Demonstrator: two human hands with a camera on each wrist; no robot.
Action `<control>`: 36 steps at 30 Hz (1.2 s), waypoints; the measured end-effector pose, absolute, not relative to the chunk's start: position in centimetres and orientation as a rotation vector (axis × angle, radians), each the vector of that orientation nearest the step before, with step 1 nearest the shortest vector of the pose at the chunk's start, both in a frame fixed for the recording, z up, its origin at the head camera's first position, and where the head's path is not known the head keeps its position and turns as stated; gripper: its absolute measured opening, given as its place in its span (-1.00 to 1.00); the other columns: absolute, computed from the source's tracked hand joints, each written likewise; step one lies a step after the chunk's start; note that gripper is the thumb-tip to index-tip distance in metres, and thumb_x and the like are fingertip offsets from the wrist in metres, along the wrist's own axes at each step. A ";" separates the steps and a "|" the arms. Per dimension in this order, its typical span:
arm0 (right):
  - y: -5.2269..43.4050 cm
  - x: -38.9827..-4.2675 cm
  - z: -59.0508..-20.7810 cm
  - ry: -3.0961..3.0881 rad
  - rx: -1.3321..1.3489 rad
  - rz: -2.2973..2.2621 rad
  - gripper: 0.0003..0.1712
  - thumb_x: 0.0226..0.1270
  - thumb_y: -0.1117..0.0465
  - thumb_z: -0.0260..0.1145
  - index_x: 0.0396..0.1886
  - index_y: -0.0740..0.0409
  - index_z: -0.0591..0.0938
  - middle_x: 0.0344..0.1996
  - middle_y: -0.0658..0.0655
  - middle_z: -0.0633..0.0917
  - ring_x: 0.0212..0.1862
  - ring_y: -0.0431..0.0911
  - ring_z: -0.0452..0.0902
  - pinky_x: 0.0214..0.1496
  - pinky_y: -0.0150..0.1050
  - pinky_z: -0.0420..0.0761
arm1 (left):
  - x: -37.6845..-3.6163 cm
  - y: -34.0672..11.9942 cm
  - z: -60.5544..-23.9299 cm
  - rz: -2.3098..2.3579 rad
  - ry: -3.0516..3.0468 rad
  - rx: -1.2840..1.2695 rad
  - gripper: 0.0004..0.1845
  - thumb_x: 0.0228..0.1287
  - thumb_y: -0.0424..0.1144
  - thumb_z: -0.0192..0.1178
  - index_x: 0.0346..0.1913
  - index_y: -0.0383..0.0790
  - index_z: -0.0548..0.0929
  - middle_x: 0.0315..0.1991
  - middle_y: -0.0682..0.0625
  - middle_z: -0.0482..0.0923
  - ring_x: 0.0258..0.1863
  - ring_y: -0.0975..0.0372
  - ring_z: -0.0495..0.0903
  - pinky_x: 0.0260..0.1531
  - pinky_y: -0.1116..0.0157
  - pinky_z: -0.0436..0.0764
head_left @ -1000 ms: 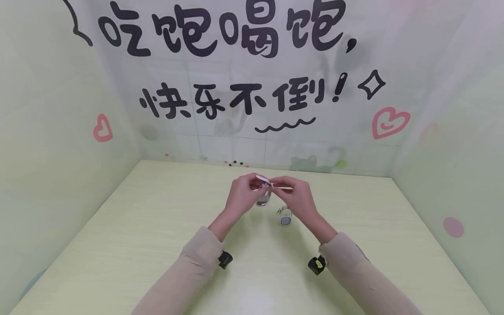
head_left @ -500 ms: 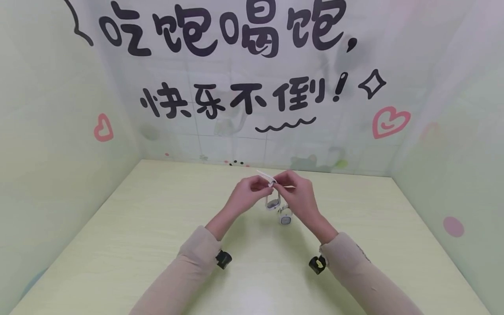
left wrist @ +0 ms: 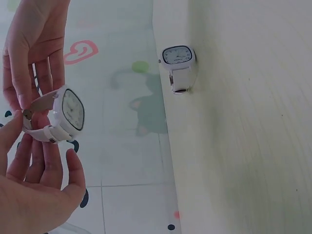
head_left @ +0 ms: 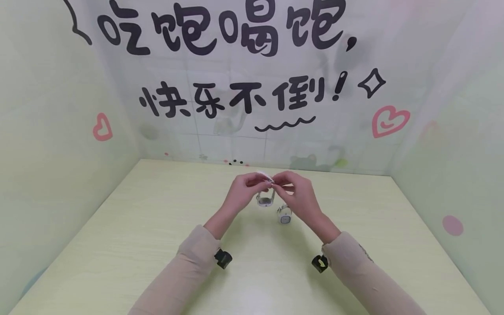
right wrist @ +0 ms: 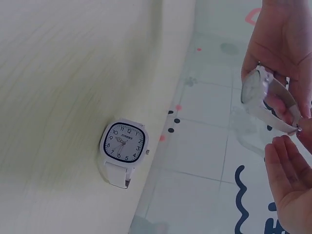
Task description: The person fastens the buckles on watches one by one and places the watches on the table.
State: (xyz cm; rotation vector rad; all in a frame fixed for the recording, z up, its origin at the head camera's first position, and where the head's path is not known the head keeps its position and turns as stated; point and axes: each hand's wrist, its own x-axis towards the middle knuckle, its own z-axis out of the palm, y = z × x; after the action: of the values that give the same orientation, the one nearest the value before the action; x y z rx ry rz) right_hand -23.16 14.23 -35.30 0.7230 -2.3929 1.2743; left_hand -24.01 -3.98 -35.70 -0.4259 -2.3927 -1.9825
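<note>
Above the middle of the table, both hands hold one white square-faced watch (head_left: 265, 199) by its strap ends, the case hanging below the fingers. My left hand (head_left: 260, 181) pinches the strap from the left and my right hand (head_left: 281, 184) pinches it from the right. In the left wrist view the held watch (left wrist: 69, 113) sits between the left hand (left wrist: 36, 161) and the right hand (left wrist: 30, 73). A second white watch (head_left: 284, 215) stands on the table just under the right hand, also in the left wrist view as the second watch (left wrist: 178, 62) and in the right wrist view as the second watch (right wrist: 124, 147).
A pale green table (head_left: 157, 245) is walled on three sides by panels; the back wall (head_left: 252, 87) carries black lettering and pink hearts. Black wrist cameras (head_left: 223, 258) sit on both beige sleeves.
The hands stayed together above the table. The hanging watch case swung right under the right hand, then back left to between the hands.
</note>
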 end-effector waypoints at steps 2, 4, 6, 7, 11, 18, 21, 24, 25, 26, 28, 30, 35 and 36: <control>14.2 -23.1 -35.3 -2.386 0.736 1.284 -0.85 0.35 0.27 0.37 -0.12 0.17 0.69 -0.18 0.12 0.76 -0.11 -0.05 0.74 -0.07 -0.27 0.75 | -24.0 -4.0 -35.7 -1.946 -2.411 -0.395 -0.78 0.32 -0.29 0.31 -0.03 -0.30 0.73 -0.09 -0.19 0.76 -0.12 0.11 0.76 0.06 0.10 0.70; 14.2 -23.1 -35.3 -2.378 0.749 1.287 -0.84 0.34 0.26 0.38 -0.12 0.18 0.71 -0.17 0.13 0.77 -0.10 -0.04 0.74 -0.07 -0.23 0.76 | -24.0 -4.0 -35.7 -1.928 -2.427 -0.362 -0.78 0.32 -0.30 0.31 -0.02 -0.29 0.71 -0.11 -0.19 0.77 -0.14 0.12 0.78 0.02 0.15 0.71; 14.2 -23.2 -35.2 -2.369 0.755 1.287 -0.83 0.33 0.26 0.39 -0.11 0.17 0.71 -0.15 0.12 0.77 -0.08 -0.03 0.74 -0.06 -0.20 0.76 | -24.1 -4.1 -35.8 -1.914 -2.431 -0.344 -0.78 0.32 -0.31 0.31 -0.03 -0.31 0.66 -0.13 -0.20 0.77 -0.16 0.13 0.78 -0.03 0.21 0.71; 14.1 -23.2 -35.1 -2.358 0.765 1.288 -0.81 0.32 0.26 0.39 -0.10 0.19 0.71 -0.13 0.13 0.77 -0.06 -0.02 0.73 -0.04 -0.16 0.76 | -24.1 -4.1 -35.8 -1.913 -2.429 -0.344 -0.79 0.33 -0.31 0.30 -0.04 -0.31 0.63 -0.14 -0.21 0.77 -0.17 0.12 0.79 -0.05 0.23 0.71; 14.0 -23.4 -34.7 -2.326 0.802 1.264 -0.80 0.32 0.29 0.38 -0.07 0.19 0.70 -0.08 0.14 0.77 -0.01 0.00 0.72 0.04 -0.08 0.74 | -24.1 -4.1 -35.7 -1.919 -2.427 -0.390 -0.80 0.33 -0.30 0.30 -0.11 -0.32 0.55 -0.17 -0.24 0.77 -0.20 0.15 0.78 -0.08 0.27 0.69; 13.8 -23.4 -34.3 -2.304 0.832 1.266 -0.85 0.36 0.33 0.34 -0.11 0.20 0.65 -0.17 0.15 0.76 -0.05 0.00 0.73 0.09 -0.07 0.72 | -24.0 -4.1 -35.3 -1.958 -2.473 -0.435 -0.74 0.26 -0.36 0.34 -0.06 -0.36 0.56 -0.10 -0.25 0.74 -0.21 0.27 0.73 -0.08 0.30 0.71; 13.8 -23.4 -34.4 -2.292 0.836 1.268 -0.85 0.36 0.34 0.33 -0.10 0.21 0.64 -0.17 0.16 0.75 -0.07 0.00 0.72 0.07 -0.07 0.72 | -24.0 -4.1 -35.2 -1.969 -2.473 -0.437 -0.73 0.24 -0.38 0.36 -0.04 -0.37 0.59 -0.08 -0.25 0.72 -0.19 0.28 0.72 -0.04 0.28 0.71; 14.0 -23.4 -34.5 -2.280 0.850 1.276 -0.83 0.36 0.35 0.33 -0.08 0.20 0.66 -0.16 0.15 0.76 -0.08 -0.01 0.71 0.06 -0.09 0.72 | -23.9 -4.3 -35.2 -1.954 -2.455 -0.433 -0.75 0.24 -0.38 0.35 -0.04 -0.37 0.63 -0.05 -0.24 0.71 -0.14 0.21 0.73 0.01 0.26 0.70; 14.0 -23.4 -34.5 -2.276 0.854 1.279 -0.83 0.36 0.35 0.33 -0.07 0.20 0.66 -0.16 0.15 0.76 -0.09 -0.01 0.71 0.06 -0.09 0.72 | -23.9 -4.3 -35.3 -1.949 -2.447 -0.434 -0.75 0.24 -0.39 0.35 -0.04 -0.37 0.65 -0.04 -0.24 0.71 -0.12 0.18 0.73 0.02 0.25 0.70; 14.0 -23.4 -34.5 -2.270 0.860 1.285 -0.82 0.36 0.36 0.33 -0.07 0.21 0.67 -0.16 0.15 0.76 -0.09 -0.02 0.72 0.06 -0.11 0.72 | -23.9 -4.4 -35.3 -1.947 -2.439 -0.434 -0.75 0.24 -0.39 0.35 -0.04 -0.38 0.65 -0.04 -0.24 0.70 -0.11 0.17 0.73 0.03 0.25 0.70; 14.1 -23.4 -34.5 -2.259 0.865 1.292 -0.82 0.35 0.38 0.33 -0.08 0.20 0.68 -0.17 0.14 0.77 -0.10 -0.03 0.72 0.04 -0.15 0.73 | -23.9 -4.4 -35.3 -1.950 -2.429 -0.437 -0.75 0.25 -0.39 0.34 -0.03 -0.38 0.66 -0.02 -0.25 0.70 -0.10 0.17 0.74 0.04 0.26 0.70; 14.1 -23.5 -34.5 -2.238 0.875 1.302 -0.82 0.33 0.40 0.34 -0.09 0.21 0.70 -0.18 0.14 0.79 -0.11 -0.03 0.73 0.03 -0.19 0.73 | -24.0 -4.4 -35.3 -1.970 -2.423 -0.429 -0.76 0.26 -0.39 0.34 -0.03 -0.39 0.66 -0.02 -0.25 0.70 -0.09 0.16 0.74 0.04 0.26 0.70; 14.3 -23.6 -34.7 -2.194 0.903 1.325 -0.81 0.29 0.43 0.36 -0.13 0.22 0.75 -0.20 0.15 0.80 -0.13 -0.01 0.74 -0.02 -0.29 0.73 | -24.0 -4.4 -35.2 -2.020 -2.403 -0.385 -0.78 0.26 -0.41 0.33 -0.06 -0.41 0.65 -0.03 -0.27 0.71 -0.09 0.16 0.75 0.03 0.26 0.70; 14.3 -23.6 -34.7 -2.191 0.907 1.326 -0.82 0.29 0.43 0.36 -0.14 0.22 0.75 -0.20 0.15 0.80 -0.13 -0.01 0.74 -0.02 -0.30 0.73 | -24.0 -4.4 -35.2 -2.025 -2.398 -0.377 -0.79 0.26 -0.41 0.33 -0.07 -0.41 0.65 -0.03 -0.27 0.71 -0.09 0.17 0.75 0.02 0.27 0.71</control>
State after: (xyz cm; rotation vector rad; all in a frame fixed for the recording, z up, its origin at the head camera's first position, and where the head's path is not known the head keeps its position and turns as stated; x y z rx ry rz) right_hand -23.61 14.35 -34.69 0.9067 -2.1912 1.3263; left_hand -23.95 -4.40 -35.17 -0.3775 -2.3984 -2.0255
